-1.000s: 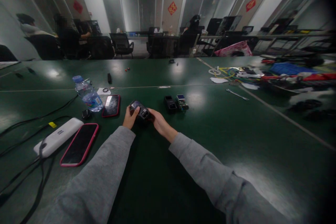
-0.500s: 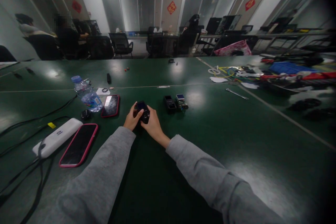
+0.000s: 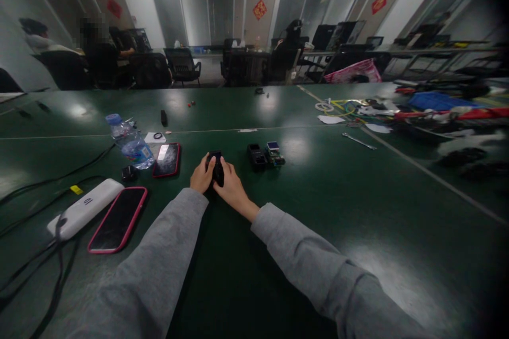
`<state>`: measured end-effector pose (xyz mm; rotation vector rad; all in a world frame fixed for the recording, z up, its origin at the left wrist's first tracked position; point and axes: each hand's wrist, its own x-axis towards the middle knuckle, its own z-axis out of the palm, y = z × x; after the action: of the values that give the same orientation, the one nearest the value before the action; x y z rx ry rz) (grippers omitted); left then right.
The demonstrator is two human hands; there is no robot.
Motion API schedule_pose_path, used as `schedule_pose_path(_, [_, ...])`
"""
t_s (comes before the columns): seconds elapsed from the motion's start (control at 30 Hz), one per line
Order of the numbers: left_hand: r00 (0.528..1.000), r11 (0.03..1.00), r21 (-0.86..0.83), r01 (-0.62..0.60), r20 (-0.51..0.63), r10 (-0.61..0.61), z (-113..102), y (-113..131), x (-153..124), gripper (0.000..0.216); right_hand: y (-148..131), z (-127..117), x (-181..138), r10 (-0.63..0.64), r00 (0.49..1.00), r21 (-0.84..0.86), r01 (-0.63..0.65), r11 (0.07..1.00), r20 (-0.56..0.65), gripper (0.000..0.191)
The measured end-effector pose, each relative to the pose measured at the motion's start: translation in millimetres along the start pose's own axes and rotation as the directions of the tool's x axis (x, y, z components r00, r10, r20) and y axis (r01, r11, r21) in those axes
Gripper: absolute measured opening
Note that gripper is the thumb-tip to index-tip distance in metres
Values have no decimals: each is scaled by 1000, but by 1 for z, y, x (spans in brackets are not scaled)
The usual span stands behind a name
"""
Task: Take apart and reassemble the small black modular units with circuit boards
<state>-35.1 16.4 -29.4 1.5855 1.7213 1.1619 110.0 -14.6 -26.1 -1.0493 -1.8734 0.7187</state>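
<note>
A small black handheld device (image 3: 217,170) is gripped between both my hands above the green table. My left hand (image 3: 202,176) holds its left side, with the thumb on its upper face. On the other side my right hand (image 3: 230,183) wraps round it, thumb also on the face. Fingers cover much of the device, so its details are hidden. Just right of my hands lies a black casing (image 3: 256,157) with openings in it. Beside that casing sits a bare circuit board (image 3: 275,158) with a small screen.
To the left are a tilted-looking water bottle (image 3: 129,140), a red-edged phone (image 3: 166,160), a pink-cased phone (image 3: 118,221), a white power strip-like block (image 3: 85,209) and black cables. A wrench (image 3: 359,141) lies at right, before a heap of tools and wires (image 3: 437,111).
Both thumbs have shifted on the black device, my right thumb now up on its face. The device's screen, visible before, is now mostly covered. The other things on the table stay put.
</note>
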Motion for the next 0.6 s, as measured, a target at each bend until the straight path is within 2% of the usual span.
schedule_pose_path(0.13, [999,999,-17,-49,-9,49,0,0,1,64,-2,0,-1,5,1000,-27,-4,1000,21,79])
schedule_pose_path(0.3, [992,991,7,-130,1,130,0,0,1,56,3,-1,-1,54,997,-52,-57,997,-56,76])
schedule_pose_path(0.5, [996,996,-7,-88,8,88,2,-5,-1,56,10,-11,3,123,982,-50,-131,990,-140,73])
schedule_pose_path(0.6, [997,996,-30,-81,-1,81,3,-6,-1,55,4,-19,3,95,977,-9,-98,995,-191,70])
